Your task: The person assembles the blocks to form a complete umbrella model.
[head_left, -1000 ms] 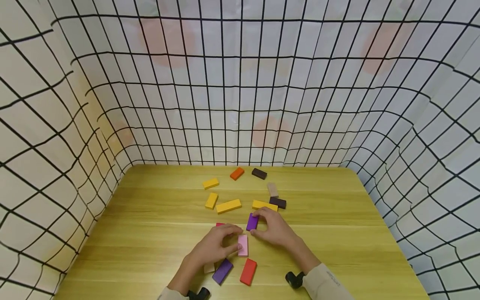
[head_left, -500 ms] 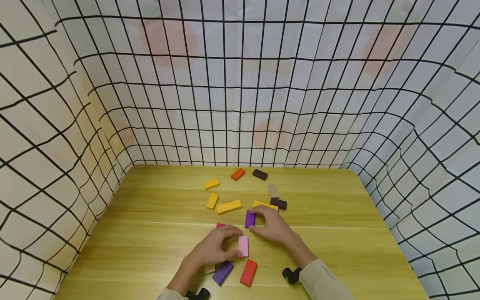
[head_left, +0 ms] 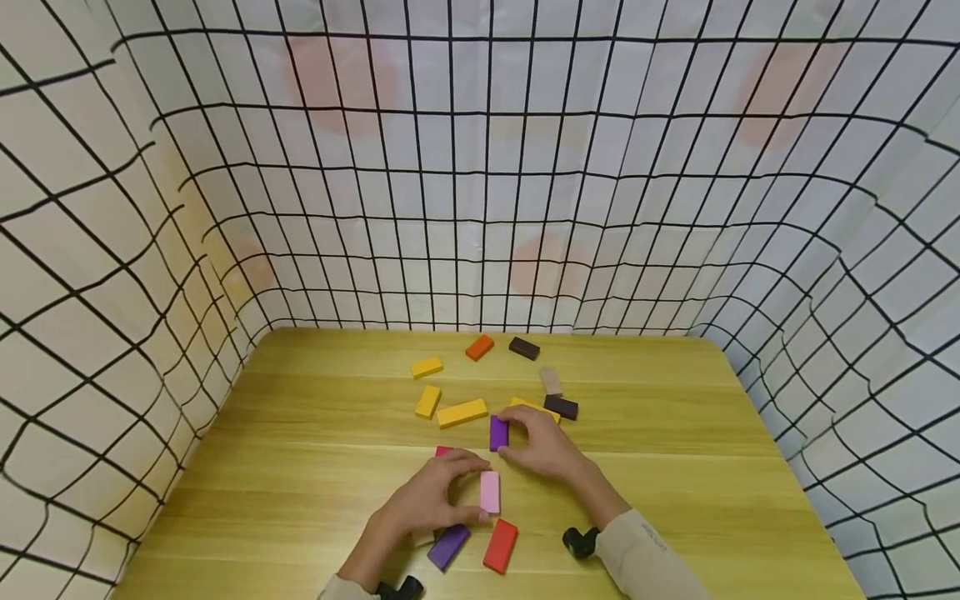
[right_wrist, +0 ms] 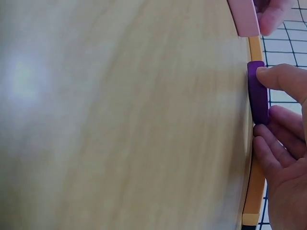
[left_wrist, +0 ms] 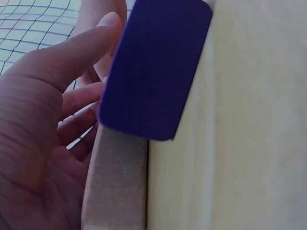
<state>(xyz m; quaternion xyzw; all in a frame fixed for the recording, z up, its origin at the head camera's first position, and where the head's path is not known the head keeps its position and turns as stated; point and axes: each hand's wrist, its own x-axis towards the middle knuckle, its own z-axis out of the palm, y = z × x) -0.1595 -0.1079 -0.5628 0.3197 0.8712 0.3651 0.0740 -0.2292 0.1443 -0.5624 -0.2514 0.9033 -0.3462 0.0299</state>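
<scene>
Over the last second the right hand (head_left: 546, 446) shifts the purple block (head_left: 498, 433) slightly left and away from the person, bringing it near the gap between 2 long yellow blocks, the left one (head_left: 462, 413) and the right one (right_wrist: 254, 196). Its fingers pinch the purple block end to end. The left hand (head_left: 429, 498) barely moves, its fingers curved around the 2 ends of the pink block (head_left: 490, 492) on the worktop (head_left: 300, 500). Positioning seems unfinished, as neither block is released.
</scene>
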